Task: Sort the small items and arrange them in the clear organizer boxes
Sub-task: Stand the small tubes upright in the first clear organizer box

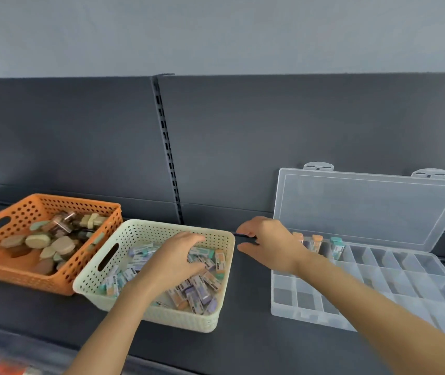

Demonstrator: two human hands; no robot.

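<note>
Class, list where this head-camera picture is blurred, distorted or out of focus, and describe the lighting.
Head view: wide-angle distortion tilts the slotted upright; motion blur smears the left rim of the orange basket; the bottom-left corner is out of focus; lighting is soft and even.

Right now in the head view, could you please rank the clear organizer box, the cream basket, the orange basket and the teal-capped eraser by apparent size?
1. clear organizer box
2. cream basket and orange basket: look alike; the cream one is nearer, so unranked
3. teal-capped eraser, smallest
</note>
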